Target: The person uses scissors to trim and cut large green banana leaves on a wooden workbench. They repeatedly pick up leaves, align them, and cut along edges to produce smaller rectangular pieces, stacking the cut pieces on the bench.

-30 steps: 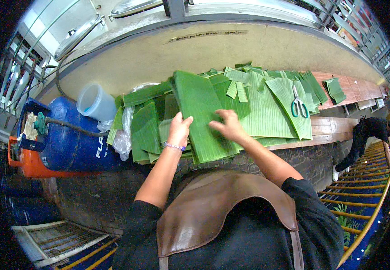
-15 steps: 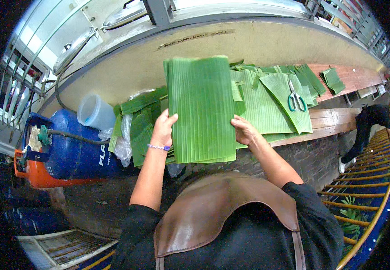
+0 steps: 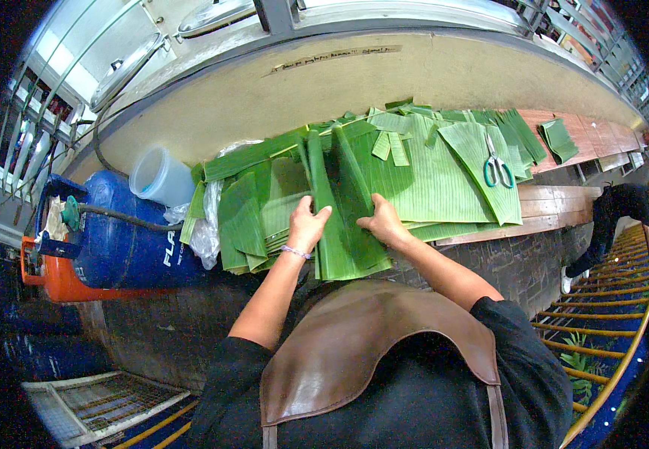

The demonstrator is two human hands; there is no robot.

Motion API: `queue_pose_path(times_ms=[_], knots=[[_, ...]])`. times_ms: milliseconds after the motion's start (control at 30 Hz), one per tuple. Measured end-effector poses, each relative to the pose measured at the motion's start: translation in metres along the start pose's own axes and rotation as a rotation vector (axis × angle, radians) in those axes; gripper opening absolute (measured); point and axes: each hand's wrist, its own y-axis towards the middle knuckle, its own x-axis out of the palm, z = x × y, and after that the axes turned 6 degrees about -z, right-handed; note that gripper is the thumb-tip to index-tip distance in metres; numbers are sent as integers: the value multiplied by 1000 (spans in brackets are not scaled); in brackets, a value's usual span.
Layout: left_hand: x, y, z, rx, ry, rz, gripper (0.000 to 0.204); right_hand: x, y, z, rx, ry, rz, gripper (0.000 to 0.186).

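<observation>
My left hand point(image 3: 309, 226), with a beaded bracelet at its wrist, closes on the left edge of a stack of cut banana leaves point(image 3: 330, 243). My right hand point(image 3: 386, 222) pinches the stack's right edge. The held leaves bow inward between my hands, their long edges curling up into a trough. Below and around them, more banana leaves point(image 3: 433, 168) cover the bench, some in large sheets and some in small strips point(image 3: 390, 147). To the right, scissors point(image 3: 494, 156) with teal handles lie on a leaf. My fingertips are partly hidden by the leaves.
At left stand a blue gas cylinder point(image 3: 115, 254) with a hose and a translucent bucket point(image 3: 161, 176), near a clear plastic bag point(image 3: 206, 232). A folded leaf point(image 3: 558, 141) lies farther right on the wooden bench point(image 3: 594, 142). A person point(image 3: 613, 221) bends beside a yellow railing point(image 3: 601, 314).
The leaf stack, held up flat and broad before, is now lower and bent into a trough. My hands have come closer together, the left one moving right.
</observation>
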Motion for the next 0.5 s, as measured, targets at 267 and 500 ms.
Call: queue_pose_path(times_ms=[267,500], knots=[[23,-9,39,91,133,-48,45,14,-5,-23,13,120,-28,65],[33,-8,30,45,-106,-248,44,13,-2,-2,115,212,-65,60]])
